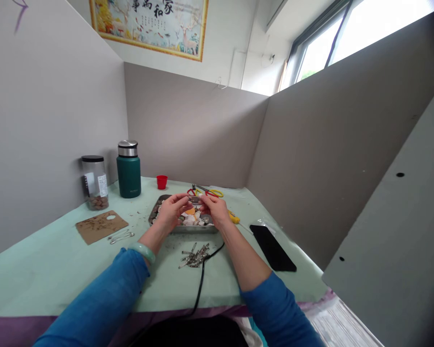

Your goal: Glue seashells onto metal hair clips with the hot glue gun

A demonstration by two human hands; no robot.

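Both hands are raised over a metal tray [195, 229], close together with their fingertips nearly meeting. My left hand [172, 211] is closed in a pinch, and what it holds is too small to make out. Thumb and fingers of my right hand [214, 210] are also pinched, with a tiny whitish bit at their tips that I cannot name. Small white, grey and brownish pieces and an orange piece [190, 211] lie in the tray, partly hidden by the hands. Nearer to me is a pile of small metal pins [194, 256] on the green cloth.
Left are a cardboard piece [101, 226], large safety pins [121, 235], a clear jar [95, 183] and a green flask [128, 171]. Behind stand a red cup [162, 182] and scissors [213, 193]. Right lie a yellow-handled tool [234, 217] and a black phone-like slab [273, 247]. A black cable [201, 284] crosses the front.
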